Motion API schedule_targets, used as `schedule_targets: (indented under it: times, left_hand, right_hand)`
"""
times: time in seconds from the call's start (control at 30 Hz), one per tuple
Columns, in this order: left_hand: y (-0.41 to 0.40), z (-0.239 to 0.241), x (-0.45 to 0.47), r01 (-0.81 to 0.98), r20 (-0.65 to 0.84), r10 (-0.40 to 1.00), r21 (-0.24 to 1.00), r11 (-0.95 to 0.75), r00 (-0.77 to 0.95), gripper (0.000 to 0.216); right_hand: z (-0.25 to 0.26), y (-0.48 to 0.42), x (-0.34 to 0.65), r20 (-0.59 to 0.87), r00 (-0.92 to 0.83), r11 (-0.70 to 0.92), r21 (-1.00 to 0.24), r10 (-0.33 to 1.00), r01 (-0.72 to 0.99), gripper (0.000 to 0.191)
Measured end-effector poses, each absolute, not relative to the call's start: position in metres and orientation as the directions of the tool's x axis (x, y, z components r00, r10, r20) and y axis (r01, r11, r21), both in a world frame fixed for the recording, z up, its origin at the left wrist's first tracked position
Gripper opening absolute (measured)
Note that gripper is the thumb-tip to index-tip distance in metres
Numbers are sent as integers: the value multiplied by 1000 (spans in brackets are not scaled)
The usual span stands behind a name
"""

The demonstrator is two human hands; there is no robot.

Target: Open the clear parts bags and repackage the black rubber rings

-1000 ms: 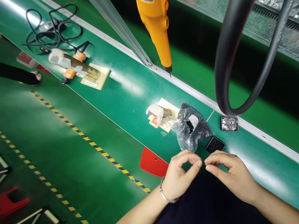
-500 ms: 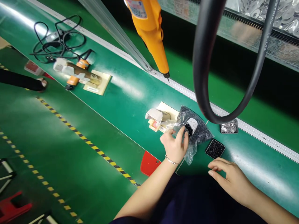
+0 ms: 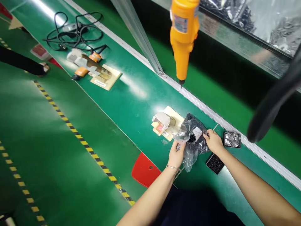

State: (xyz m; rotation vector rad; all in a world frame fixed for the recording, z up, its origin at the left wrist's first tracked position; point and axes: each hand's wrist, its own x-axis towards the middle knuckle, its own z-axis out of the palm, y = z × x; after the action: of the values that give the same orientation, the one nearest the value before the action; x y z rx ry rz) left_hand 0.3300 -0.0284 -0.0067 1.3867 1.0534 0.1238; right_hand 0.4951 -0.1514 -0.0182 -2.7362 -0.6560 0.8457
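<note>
A clear plastic bag of small black parts lies on the green bench. My left hand is closed on the bag's crumpled open end at its near left. My right hand grips the bag's far right side, fingers curled onto the plastic. A small black tray of black parts sits just under my right wrist. A second small tray with silvery parts lies to the right of my right hand.
An orange electric screwdriver hangs above the bench rail. A taped bundle on cards lies left of the bag, a red plastic piece near the front. Another person's sleeve and a second screwdriver with cables are at far left.
My left hand went from in front of me to the bag and gripped it. My right hand then reached forward onto the bag's right side. The view shifted left.
</note>
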Motion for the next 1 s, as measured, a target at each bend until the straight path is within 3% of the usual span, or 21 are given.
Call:
schedule_targets:
  times: [0.13,0.3,0.4,0.5,0.63,0.73,0.87,0.93,1.0]
  left_hand:
    - [-30,3,330,342,-532,504,839,424,680,46]
    - [-41,9,353,121,-517,310,641,758,798,72]
    - [-46,-4,365,171,-579,318,635,753,751,80]
    - [-49,-18,367,287,-675,375,657,697,635,65]
    - [-52,-25,362,360,-687,416,692,626,596,50]
    - [-57,-27,360,409,-661,488,743,529,570,43]
    - [-62,-27,356,492,-507,742,826,274,439,37]
    - [-61,-21,354,483,-252,819,875,-35,516,29]
    - [-55,-14,354,339,76,686,826,-450,724,15]
  right_hand:
    - [-12,-156,512,-423,745,-855,-309,516,417,23]
    - [27,-153,551,-277,805,-847,-274,524,456,22]
    - [43,-148,566,-130,809,-811,-232,573,537,22]
    - [41,-147,569,-68,778,-773,-195,624,603,26]
    - [28,-151,568,-23,752,-741,-195,658,642,27]
    - [21,-152,566,55,741,-721,-194,669,665,27]
    - [18,-147,564,-142,806,-819,-112,574,563,23]
    - [18,-147,567,-237,825,-853,-40,514,520,25]
    - [18,-150,572,-286,826,-865,-21,486,502,28]
